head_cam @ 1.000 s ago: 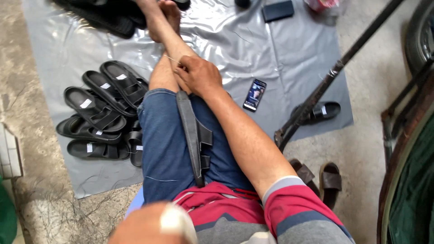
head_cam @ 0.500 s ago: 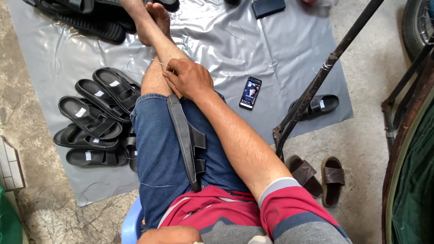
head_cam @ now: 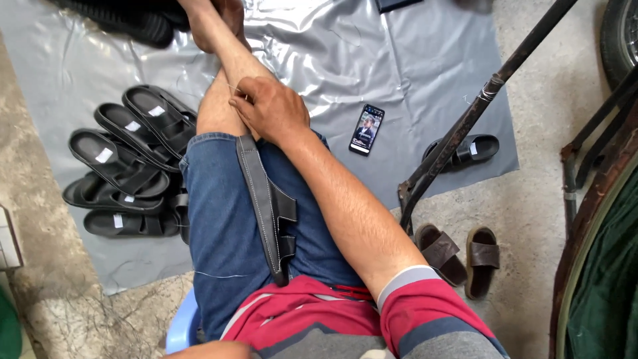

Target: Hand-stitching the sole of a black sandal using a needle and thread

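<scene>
I note: right hand [head_cam: 269, 110] pinched closed on a thread at the knee; sandal strap [head_cam: 266, 206] lies lengthwise on the thigh, just below it. Left hand's [head_cam: 206, 350] grip indiscernible.

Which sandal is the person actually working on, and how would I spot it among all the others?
Start at the grey plastic sheet on the floor, then find the person's leg in blue denim shorts stretched over it. The dark sandal lies lengthwise on that thigh, just below the right hand. Unlike the black sandals piled on the sheet, it rests alone on the lap.
</scene>
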